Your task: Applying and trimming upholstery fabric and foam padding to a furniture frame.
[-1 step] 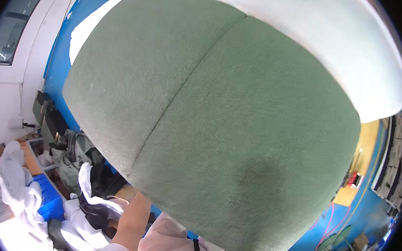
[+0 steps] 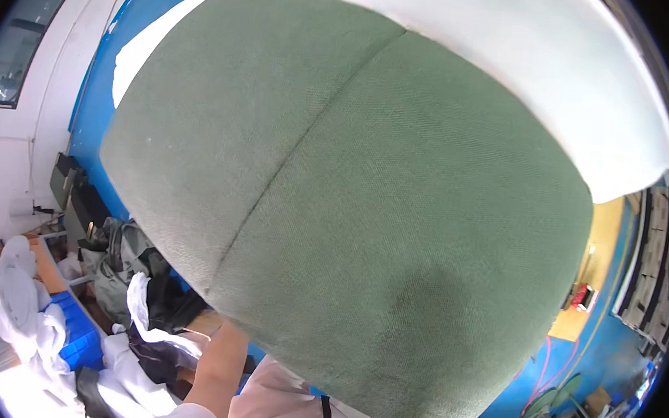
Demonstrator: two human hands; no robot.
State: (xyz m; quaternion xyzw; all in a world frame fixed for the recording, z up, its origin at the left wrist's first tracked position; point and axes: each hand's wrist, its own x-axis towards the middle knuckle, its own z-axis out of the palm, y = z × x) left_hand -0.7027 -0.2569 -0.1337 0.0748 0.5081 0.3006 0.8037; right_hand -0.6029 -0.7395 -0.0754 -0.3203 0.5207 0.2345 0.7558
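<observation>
A large green cloth (image 2: 366, 211) with a centre seam fills my view; my left forearm (image 2: 215, 372) rises at seven o'clock beneath it, both hands hidden, grip impossible to tell.

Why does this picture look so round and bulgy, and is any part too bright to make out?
Head view: the fisheye lens bows the green cloth and blackens the corners; the white fabric behind it is glaring, and the lower-left corner is washed out; the cloth's weave is sharp, a soft shadow darkens its lower part; the hands are hidden.
</observation>
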